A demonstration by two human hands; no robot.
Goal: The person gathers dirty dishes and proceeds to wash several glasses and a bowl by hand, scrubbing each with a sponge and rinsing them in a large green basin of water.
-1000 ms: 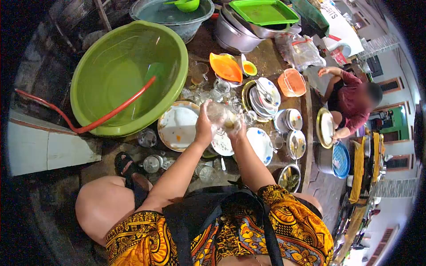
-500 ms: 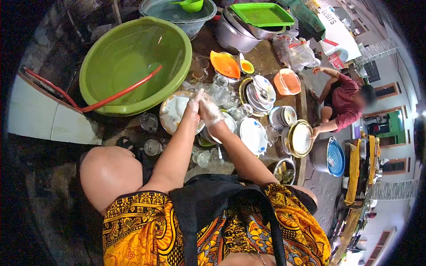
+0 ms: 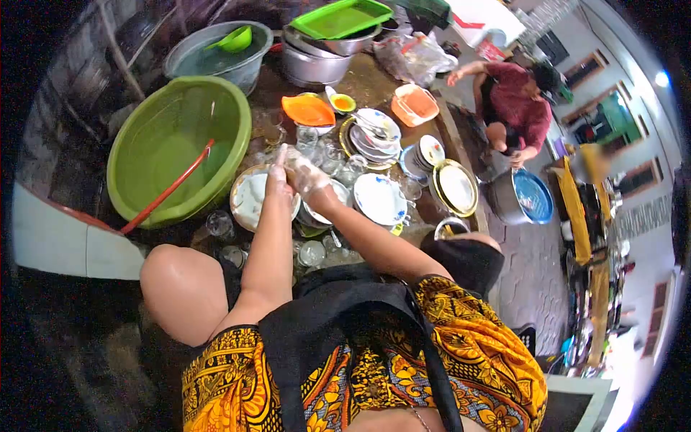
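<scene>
My left hand [image 3: 276, 177] and my right hand [image 3: 308, 178] are pressed together over the dishes, closed, with white foam on them. Whatever lies between the palms is hidden. Beneath my left hand sits a foamy plate [image 3: 248, 194] with a patterned rim. A white bowl [image 3: 335, 200] shows partly under my right wrist. Right of it lies a white plate with blue decoration [image 3: 379, 199]. Several clear drinking glasses [image 3: 330, 155] stand just beyond my hands. Another glass [image 3: 312, 253] is below my forearms.
A big green basin [image 3: 169, 155] of water with a red hose [image 3: 173, 189] is at left. Behind are a grey tub [image 3: 216, 68], metal pots [image 3: 314, 68] and an orange dish [image 3: 308, 111]. Stacked plates [image 3: 455, 189] stand right. A person in a maroon shirt [image 3: 515, 101] touches a blue-topped bucket [image 3: 529, 196].
The view has turned and shifted, so the dishes appear further left. My hands stay together over the plate. The other person's hand has gone from the plate stack to the bucket.
</scene>
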